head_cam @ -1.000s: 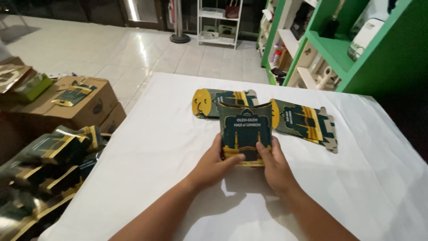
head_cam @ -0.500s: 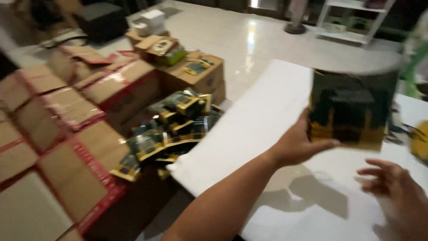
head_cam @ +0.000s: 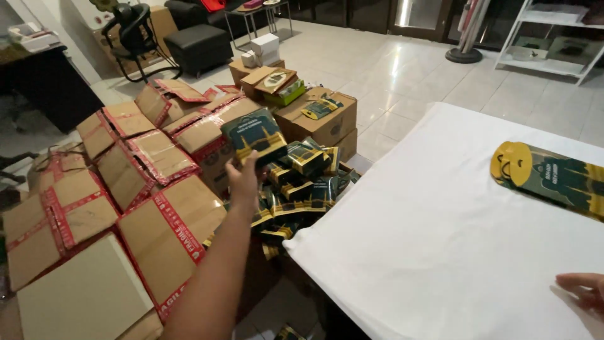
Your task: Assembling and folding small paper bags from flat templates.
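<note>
My left hand (head_cam: 243,178) is stretched out to the left of the table and grips a dark green and gold folded box (head_cam: 255,136) by its lower edge. It holds the box above a heap of similar green and gold boxes (head_cam: 302,182) piled in an open carton. My right hand (head_cam: 582,289) rests with spread fingers on the white tablecloth (head_cam: 440,226) at the right edge of view; only the fingertips show, and nothing is in them. Flat unfolded green and gold cartons (head_cam: 553,179) lie on the table's far right.
Several brown cardboard boxes with red tape (head_cam: 145,182) crowd the floor on the left. More open cartons (head_cam: 314,113) stand behind the heap. A black chair (head_cam: 135,38), a black ottoman (head_cam: 198,44) and a white shelf (head_cam: 547,38) stand farther off on the tiled floor.
My left hand has carried the folded box off the table, leftward over the heap of boxes. My right hand let go of it and stayed on the cloth. The view swung left.
</note>
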